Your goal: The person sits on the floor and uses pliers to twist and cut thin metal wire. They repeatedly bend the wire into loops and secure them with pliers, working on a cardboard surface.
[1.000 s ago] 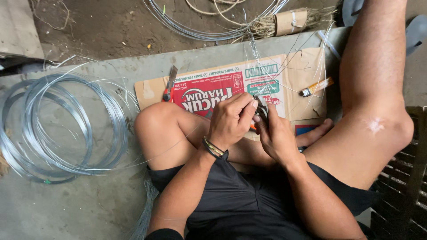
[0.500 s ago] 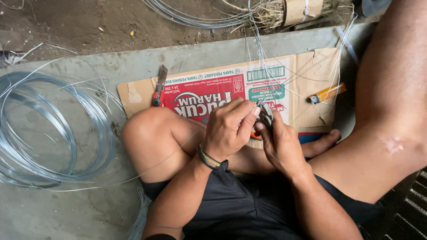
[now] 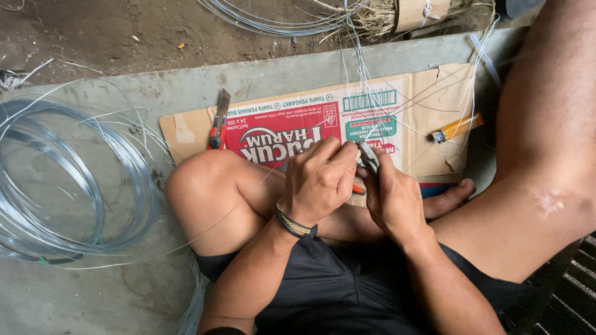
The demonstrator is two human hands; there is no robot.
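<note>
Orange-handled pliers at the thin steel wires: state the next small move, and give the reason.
Probably a squeeze or twist of the orange-handled pliers. The right hand grips them with the metal tip up among the thin steel wires, and the left hand pinches right at that tip, so the work appears already lined up.

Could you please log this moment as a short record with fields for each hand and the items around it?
Left hand: pinching thin wire by the pliers' tip
Right hand: gripping pliers
Wire coil: on the concrete, to the left
Cardboard sheet: flattened, under the legs
Utility knife: on the cardboard's left end
Lighter: orange, on the cardboard's right end
</note>
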